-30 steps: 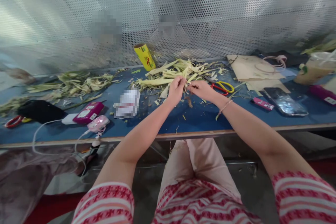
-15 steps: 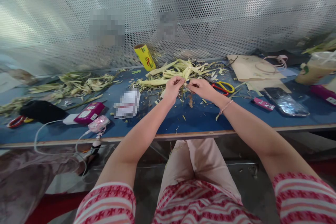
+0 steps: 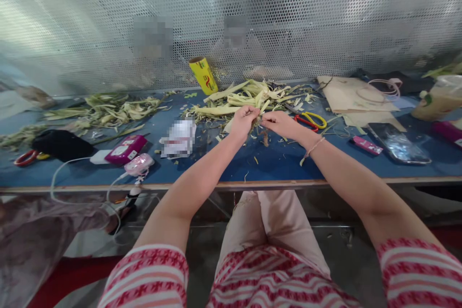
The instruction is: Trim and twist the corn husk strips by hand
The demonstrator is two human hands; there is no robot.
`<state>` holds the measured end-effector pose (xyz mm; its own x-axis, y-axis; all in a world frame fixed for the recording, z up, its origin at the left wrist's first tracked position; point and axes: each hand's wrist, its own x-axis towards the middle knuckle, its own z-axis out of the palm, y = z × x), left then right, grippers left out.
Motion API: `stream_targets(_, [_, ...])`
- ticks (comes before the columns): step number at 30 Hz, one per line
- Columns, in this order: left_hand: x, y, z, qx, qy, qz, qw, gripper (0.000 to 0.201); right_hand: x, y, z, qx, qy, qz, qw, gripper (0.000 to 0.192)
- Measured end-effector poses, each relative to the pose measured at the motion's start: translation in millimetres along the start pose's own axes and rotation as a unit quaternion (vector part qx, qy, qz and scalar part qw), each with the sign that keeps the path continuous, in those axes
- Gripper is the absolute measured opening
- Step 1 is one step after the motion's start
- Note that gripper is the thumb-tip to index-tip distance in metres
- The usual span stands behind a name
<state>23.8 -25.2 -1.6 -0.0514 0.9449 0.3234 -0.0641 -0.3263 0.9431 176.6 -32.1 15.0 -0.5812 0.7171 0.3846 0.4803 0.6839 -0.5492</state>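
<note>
My left hand (image 3: pixel 244 121) and my right hand (image 3: pixel 279 124) meet over the table, fingertips close together. The fingers of both are pinched on a pale green corn husk, most of it hidden by the fingers. Just beyond them spreads a loose pile of corn husks (image 3: pixel 249 90), yellow-green strips with dry scraps about it. Beside my right hand lie scissors (image 3: pixel 318 118) with red and yellow handles, their blades partly under the husks. Small brown and green bits lie below my hands.
A yellow tube (image 3: pixel 203 76) stands tilted behind the husks. To the left lie a second husk pile (image 3: pixel 108 109), a black pouch (image 3: pixel 61 145) and a magenta power bank (image 3: pixel 126 149) with a cable. Rightward are brown paper (image 3: pixel 341 96), a phone (image 3: pixel 399 143) and a drink cup (image 3: pixel 438 98).
The view has shifted slightly, so things on the table appear a little farther right. Both hands stay pinched over the husks, with only small finger movement.
</note>
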Motion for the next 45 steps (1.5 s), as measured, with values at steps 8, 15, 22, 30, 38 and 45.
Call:
stream_targets(8, [0.6, 15.5, -3.5, -0.141, -0.060, -0.105, 0.983, 0.023, 2.1, 13.8, -0.5, 0.073, 0.118, 0.080, 0.987, 0.023])
stream_targets(15, [-0.5, 16.2, -4.1, -0.117, -0.057, -0.109, 0.985, 0.018, 4.3, 17.1, -2.1, 0.189, 0.141, 0.122, 0.964, 0.025])
stream_targets(22, [-2.5, 13.9, -1.6, -0.075, -0.056, -0.068, 0.993, 0.019, 5.2, 14.9, 0.2, 0.246, 0.145, 0.143, 0.948, 0.024])
stream_targets(30, [5.3, 6.6, -5.4, -0.007, -0.035, -0.036, 0.999, 0.012, 6.0, 18.3, 4.7, 0.250, 0.123, 0.134, 0.951, 0.016])
stream_targets(38, [8.6, -0.4, -9.3, 0.092, -0.025, 0.058, 0.994, 0.007, 2.4, 9.9, -1.8, 0.146, 0.118, 0.109, 0.976, 0.017])
stream_targets(45, [2.2, 9.5, -2.0, -0.102, -0.027, -0.026, 0.994, 0.017, 3.0, 8.7, 0.6, 0.153, 0.104, 0.098, 0.978, 0.020])
